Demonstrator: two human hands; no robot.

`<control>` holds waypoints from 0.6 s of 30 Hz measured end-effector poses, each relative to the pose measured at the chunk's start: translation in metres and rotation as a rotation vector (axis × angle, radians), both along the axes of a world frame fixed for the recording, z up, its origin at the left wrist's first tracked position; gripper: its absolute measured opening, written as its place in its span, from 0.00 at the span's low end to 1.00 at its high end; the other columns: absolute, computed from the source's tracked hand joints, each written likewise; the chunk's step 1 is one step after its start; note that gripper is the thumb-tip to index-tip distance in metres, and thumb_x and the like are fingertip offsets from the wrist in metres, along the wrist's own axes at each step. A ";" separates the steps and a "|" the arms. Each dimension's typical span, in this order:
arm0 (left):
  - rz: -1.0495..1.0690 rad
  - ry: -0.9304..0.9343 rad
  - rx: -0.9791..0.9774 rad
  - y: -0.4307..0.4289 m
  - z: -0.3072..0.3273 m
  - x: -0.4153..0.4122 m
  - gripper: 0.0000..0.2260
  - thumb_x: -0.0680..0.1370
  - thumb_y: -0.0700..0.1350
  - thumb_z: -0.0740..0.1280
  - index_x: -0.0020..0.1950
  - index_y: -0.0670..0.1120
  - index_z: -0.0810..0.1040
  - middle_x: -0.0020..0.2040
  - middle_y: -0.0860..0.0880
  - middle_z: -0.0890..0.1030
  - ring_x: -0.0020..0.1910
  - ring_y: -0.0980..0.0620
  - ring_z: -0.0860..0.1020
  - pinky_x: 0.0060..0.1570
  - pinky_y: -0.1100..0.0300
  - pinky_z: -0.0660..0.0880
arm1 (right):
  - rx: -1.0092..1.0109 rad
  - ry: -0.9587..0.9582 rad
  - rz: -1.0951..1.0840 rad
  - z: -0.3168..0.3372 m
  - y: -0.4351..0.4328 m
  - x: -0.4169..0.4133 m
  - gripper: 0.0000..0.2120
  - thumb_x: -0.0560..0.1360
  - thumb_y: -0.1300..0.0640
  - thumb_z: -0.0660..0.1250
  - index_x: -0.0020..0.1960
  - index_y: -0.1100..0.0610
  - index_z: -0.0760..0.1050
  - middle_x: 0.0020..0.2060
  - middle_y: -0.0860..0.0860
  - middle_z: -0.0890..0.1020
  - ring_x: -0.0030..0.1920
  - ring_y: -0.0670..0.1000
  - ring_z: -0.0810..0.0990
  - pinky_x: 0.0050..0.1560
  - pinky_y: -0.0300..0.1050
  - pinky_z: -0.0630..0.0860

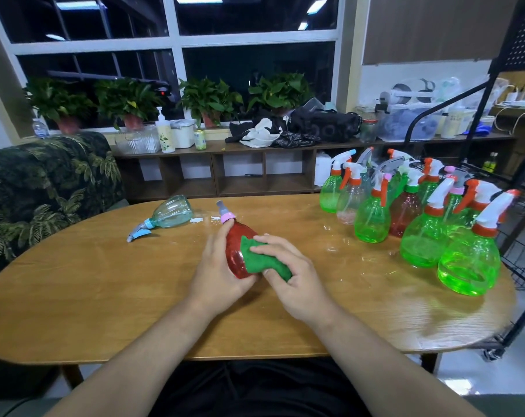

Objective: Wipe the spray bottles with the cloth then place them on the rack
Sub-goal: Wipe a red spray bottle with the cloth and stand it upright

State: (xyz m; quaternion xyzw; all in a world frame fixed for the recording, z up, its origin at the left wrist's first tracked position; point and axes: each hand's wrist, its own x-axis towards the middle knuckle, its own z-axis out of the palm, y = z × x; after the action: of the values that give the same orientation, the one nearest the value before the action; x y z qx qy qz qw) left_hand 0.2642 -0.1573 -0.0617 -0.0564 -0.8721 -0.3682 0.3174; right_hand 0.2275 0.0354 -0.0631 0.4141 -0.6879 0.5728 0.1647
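While the red spray bottle (pixel 236 251) tilts over the middle of the bench (pixel 104 281), the left grip (pixel 216 266) wraps its belly and the right grip (pixel 288 269) presses the green cloth (pixel 261 260) against it (thin, slick plastic, likely light); best held at the narrow shoulder, gently.

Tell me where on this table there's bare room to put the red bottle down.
The table's left end is bare, nearer you than the pale bottle lying on its side and left of your left hand. A narrower strip is free between your right hand and the standing bottles. The right end is crowded.
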 end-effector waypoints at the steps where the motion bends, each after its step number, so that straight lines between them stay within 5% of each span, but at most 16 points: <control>1: -0.034 -0.002 -0.030 0.001 0.000 0.001 0.50 0.66 0.63 0.79 0.83 0.55 0.61 0.72 0.52 0.71 0.70 0.56 0.73 0.68 0.63 0.72 | -0.010 -0.009 -0.005 0.002 0.000 0.000 0.25 0.76 0.74 0.67 0.68 0.56 0.83 0.71 0.47 0.79 0.76 0.52 0.74 0.79 0.53 0.69; 6: -0.166 0.001 -0.133 0.008 0.006 0.009 0.52 0.66 0.64 0.84 0.83 0.53 0.64 0.71 0.56 0.72 0.69 0.63 0.74 0.68 0.71 0.68 | -0.117 -0.158 -0.009 0.008 0.006 -0.003 0.22 0.81 0.72 0.66 0.69 0.54 0.81 0.68 0.46 0.80 0.73 0.52 0.77 0.75 0.49 0.72; 13: -0.270 -0.044 -0.070 0.010 0.013 0.019 0.50 0.66 0.60 0.86 0.82 0.59 0.64 0.73 0.62 0.75 0.70 0.60 0.77 0.70 0.62 0.74 | -0.326 -0.614 0.220 0.017 0.008 -0.004 0.17 0.86 0.65 0.61 0.70 0.51 0.78 0.66 0.56 0.83 0.66 0.56 0.82 0.69 0.57 0.78; 18: -0.347 -0.115 -0.005 0.011 0.014 0.018 0.49 0.70 0.54 0.84 0.83 0.60 0.58 0.71 0.65 0.75 0.68 0.58 0.79 0.68 0.59 0.76 | -0.389 -0.739 0.268 0.021 0.008 -0.003 0.16 0.86 0.63 0.61 0.69 0.51 0.80 0.65 0.58 0.84 0.66 0.60 0.82 0.68 0.61 0.79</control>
State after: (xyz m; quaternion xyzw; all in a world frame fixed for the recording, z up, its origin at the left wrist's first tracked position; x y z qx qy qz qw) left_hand 0.2826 -0.1467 -0.0481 -0.1859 -0.8669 -0.4177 0.1985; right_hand 0.2245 0.0432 -0.0421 0.2284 -0.5202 0.8176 -0.0934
